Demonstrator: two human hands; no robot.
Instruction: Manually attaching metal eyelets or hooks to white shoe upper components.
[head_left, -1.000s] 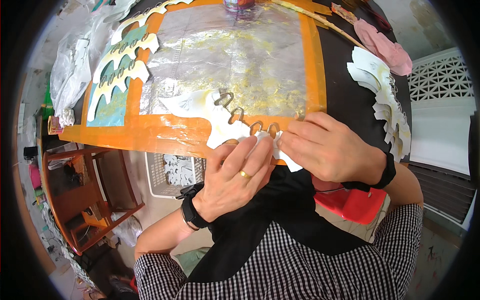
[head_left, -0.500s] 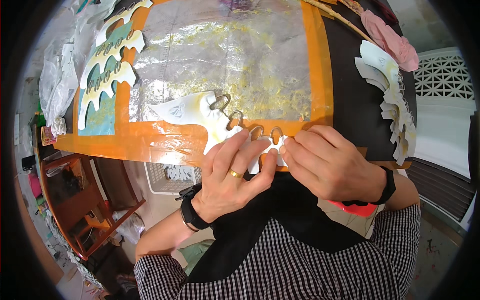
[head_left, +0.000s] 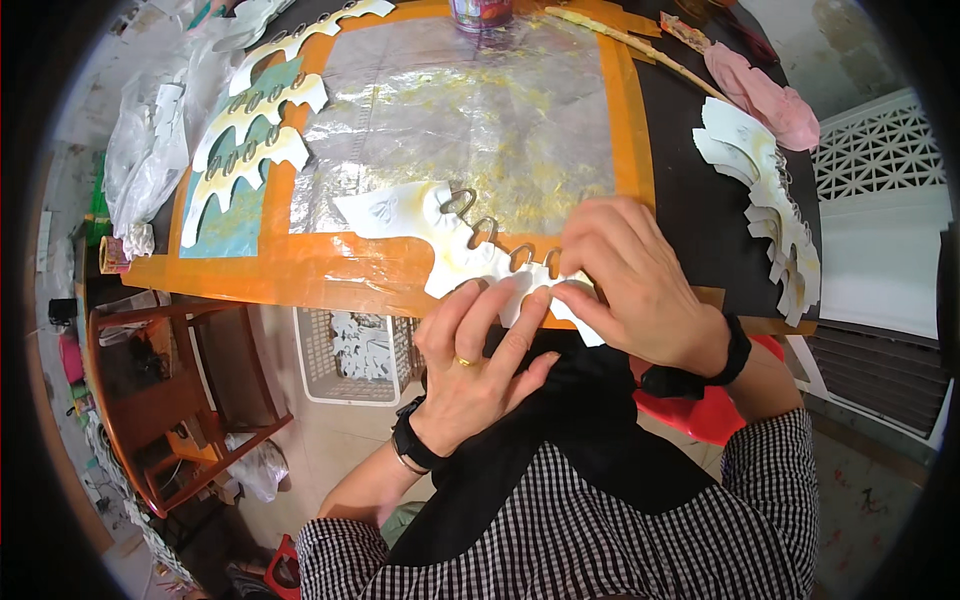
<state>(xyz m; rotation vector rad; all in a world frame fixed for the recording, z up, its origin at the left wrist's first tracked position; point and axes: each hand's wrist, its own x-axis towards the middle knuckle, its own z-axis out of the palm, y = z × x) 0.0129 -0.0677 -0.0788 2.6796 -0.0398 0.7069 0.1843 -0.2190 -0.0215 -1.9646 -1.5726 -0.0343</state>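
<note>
A white cut-out piece (head_left: pixel 400 212) with a scalloped edge and yellowish shading lies along the table's near edge. It looks like stiff cloth or card. Several bent metal clips (head_left: pixel 484 231) stick up from its upper edge. My left hand (head_left: pixel 470 345) grips the lower right part, fingers pressed on the piece and thumb underneath. At its right end, my right hand (head_left: pixel 635 285) is closed in a pinch around the last clip (head_left: pixel 554 263), with the thumb on the white material. My fingers partly hide that end.
Similar clipped pieces lie on a teal sheet (head_left: pixel 222 225) at left and in a stack (head_left: pixel 775 210) at right. A stained plastic sheet (head_left: pixel 450 120) edged with orange tape covers the table. Around it are a can (head_left: pixel 481 12), a stick (head_left: pixel 640 45), a pink cloth (head_left: pixel 757 95) and a basket (head_left: pixel 375 396) below.
My right hand has risen from the piece's lower right end to its last clip. My left fingers have spread a little along the piece. The whole view has shifted somewhat.
</note>
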